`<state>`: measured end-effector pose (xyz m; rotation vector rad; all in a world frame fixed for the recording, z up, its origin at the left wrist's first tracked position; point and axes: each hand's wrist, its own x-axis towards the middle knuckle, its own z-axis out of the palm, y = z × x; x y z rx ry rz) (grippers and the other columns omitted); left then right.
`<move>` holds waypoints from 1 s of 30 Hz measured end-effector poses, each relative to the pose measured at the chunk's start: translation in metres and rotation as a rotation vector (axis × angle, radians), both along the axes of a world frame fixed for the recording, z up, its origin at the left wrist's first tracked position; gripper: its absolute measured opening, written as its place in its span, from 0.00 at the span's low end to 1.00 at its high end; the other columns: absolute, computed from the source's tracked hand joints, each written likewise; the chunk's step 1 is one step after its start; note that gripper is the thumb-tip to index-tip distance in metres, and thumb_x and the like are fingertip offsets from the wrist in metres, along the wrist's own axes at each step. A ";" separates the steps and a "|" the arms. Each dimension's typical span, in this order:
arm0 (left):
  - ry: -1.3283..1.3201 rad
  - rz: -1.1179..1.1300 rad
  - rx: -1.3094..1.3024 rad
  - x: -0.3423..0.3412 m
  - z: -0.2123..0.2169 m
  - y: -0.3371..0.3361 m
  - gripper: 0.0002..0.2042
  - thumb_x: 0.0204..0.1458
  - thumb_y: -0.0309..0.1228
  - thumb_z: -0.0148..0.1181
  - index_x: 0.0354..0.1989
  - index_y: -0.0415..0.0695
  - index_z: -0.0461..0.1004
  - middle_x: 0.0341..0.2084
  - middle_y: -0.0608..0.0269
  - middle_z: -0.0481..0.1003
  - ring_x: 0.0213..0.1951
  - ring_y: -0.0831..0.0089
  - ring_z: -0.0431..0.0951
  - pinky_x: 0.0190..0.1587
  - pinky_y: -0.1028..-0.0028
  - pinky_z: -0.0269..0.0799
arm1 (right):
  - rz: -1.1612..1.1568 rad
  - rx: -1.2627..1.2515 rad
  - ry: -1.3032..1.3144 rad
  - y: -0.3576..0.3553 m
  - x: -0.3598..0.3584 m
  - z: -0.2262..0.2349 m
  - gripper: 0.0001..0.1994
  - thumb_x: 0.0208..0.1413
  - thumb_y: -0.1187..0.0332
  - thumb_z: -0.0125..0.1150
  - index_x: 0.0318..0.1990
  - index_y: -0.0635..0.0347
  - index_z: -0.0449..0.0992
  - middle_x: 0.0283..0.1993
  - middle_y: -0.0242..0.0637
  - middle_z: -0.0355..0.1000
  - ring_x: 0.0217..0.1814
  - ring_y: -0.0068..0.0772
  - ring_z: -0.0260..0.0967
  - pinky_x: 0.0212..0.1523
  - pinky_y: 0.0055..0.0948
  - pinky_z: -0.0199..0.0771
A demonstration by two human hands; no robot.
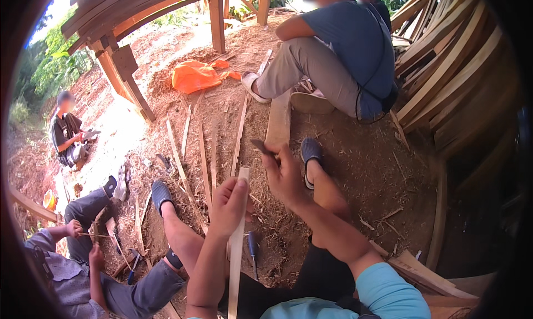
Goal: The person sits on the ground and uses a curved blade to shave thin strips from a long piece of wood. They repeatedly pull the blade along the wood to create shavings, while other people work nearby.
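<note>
My left hand (229, 207) is closed round the upper part of a pale wooden strip (237, 263). The thumb lies along the strip, which runs down between my legs toward my body. Just right of the strip's top end, my right hand (287, 177) pinches a small dark blade-like piece (259, 146) between thumb and fingers. Its exact kind is too small to tell, and it is apart from the strip. On the soil between my legs lies a blue-handled tool (252, 248), beside the strip.
A wooden plank (278, 119) lies ahead, near a seated person in blue (355, 47). Several thin strips (204, 158) and an orange sheet (194, 76) lie on the ground. Another person (61, 280) works close at left. Curved timbers (449, 58) lean at right.
</note>
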<state>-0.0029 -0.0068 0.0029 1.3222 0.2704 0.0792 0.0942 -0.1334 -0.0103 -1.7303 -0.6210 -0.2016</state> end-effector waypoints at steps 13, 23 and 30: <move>-0.039 0.028 -0.171 0.002 -0.002 0.024 0.14 0.63 0.39 0.43 0.31 0.41 0.68 0.11 0.63 0.67 0.08 0.78 0.64 0.11 0.82 0.58 | 0.309 0.012 -0.260 0.005 -0.017 -0.008 0.08 0.57 0.72 0.56 0.43 0.64 0.70 0.34 0.42 0.70 0.35 0.43 0.71 0.35 0.34 0.70; -0.042 -0.004 -0.257 0.002 -0.002 0.028 0.15 0.63 0.40 0.43 0.29 0.43 0.68 0.09 0.64 0.66 0.07 0.78 0.62 0.09 0.82 0.56 | 0.321 0.025 -0.278 0.007 -0.015 -0.005 0.07 0.55 0.75 0.58 0.40 0.63 0.71 0.34 0.44 0.71 0.35 0.45 0.72 0.35 0.35 0.72; -0.036 0.025 -0.280 0.003 -0.003 0.024 0.16 0.63 0.41 0.42 0.29 0.42 0.67 0.09 0.64 0.65 0.07 0.78 0.63 0.07 0.83 0.54 | 0.367 0.030 -0.230 0.005 -0.013 -0.004 0.07 0.53 0.77 0.58 0.40 0.62 0.72 0.31 0.43 0.69 0.31 0.45 0.71 0.31 0.36 0.71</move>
